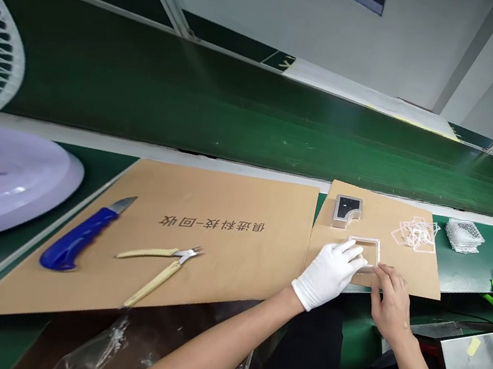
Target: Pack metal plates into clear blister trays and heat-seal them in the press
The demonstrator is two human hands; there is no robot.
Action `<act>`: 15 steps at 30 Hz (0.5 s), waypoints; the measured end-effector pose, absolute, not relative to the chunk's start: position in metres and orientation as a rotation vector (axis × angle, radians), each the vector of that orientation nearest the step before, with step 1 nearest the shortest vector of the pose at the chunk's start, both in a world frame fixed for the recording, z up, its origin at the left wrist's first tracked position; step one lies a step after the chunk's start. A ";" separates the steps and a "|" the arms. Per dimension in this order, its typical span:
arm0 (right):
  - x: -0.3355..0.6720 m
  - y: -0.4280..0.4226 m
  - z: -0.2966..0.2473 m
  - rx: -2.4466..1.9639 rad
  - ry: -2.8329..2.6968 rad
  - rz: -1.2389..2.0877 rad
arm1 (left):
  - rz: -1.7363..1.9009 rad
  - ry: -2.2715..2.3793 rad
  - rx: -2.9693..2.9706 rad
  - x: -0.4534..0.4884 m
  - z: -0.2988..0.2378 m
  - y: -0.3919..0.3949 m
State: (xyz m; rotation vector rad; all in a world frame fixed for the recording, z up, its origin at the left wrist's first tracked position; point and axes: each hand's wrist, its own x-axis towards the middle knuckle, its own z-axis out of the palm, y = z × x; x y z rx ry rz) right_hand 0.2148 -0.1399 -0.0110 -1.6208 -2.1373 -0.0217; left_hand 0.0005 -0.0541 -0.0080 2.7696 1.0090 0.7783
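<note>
- Bare right hand: fingers bent, tips at the near right corner of the clear frame.
- Gloved left hand: half-curled over the frame's left side; I cannot tell either's grip.
- Frame: squarish, between and just ahead of both hands.

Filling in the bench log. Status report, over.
Gloved left hand, bare right hand: both at the pale frame. Frame over cardboard, left side partly hidden. Knife, pliers off left, out of the way.

Cardboard leaves free room between the gloved left hand and the obstructing pliers.
</note>
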 end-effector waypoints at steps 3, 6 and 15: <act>0.218 -0.135 -0.009 -1.656 -2.125 -0.018 | 0.837 1.049 2.705 0.000 -0.007 -0.050; 0.220 -0.129 -0.011 -1.755 -2.151 -0.026 | 0.849 1.136 2.667 0.001 -0.010 -0.043; 0.214 -0.128 -0.012 -1.899 -2.154 -0.056 | 0.555 1.211 2.724 0.006 -0.019 -0.033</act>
